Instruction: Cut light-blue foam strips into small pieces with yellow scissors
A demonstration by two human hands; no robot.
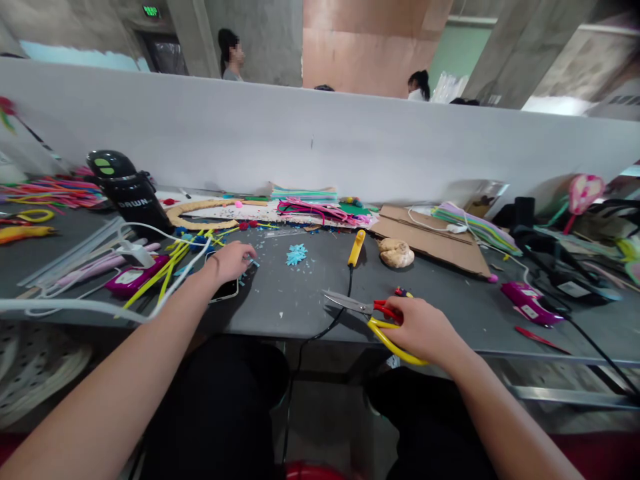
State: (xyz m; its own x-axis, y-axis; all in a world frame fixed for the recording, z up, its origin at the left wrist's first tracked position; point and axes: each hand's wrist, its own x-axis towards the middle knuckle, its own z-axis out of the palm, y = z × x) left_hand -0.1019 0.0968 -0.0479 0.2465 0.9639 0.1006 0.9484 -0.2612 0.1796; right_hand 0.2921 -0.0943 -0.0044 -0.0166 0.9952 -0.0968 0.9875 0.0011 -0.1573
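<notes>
At the far left of the table [275, 313], a bundle of coloured fuzzy stems [60, 192] is laid loose, held in no container. Beside it a black bottle [135, 200] is stood upright with its lid on; its contents are hidden by the opaque wall. Yellow stems [150, 283] are strewn across a purple box [131, 278]. The left hand [231, 261] is held low over a phone [227, 291], its fingers curled; whether anything is pinched cannot be told. To its right, a light-blue cluster [296, 254] is set on the bare tabletop, ringed by small scraps. Near the middle, scissors [350, 303] are gripped by the right hand [413, 327], its fingers clamped on the handles and the blades pointed left. Behind that hand a tan lump [396, 253] is placed near cardboard [433, 241]. Farther right, a second purple box [530, 303] is seen; its inside cannot be made out.
</notes>
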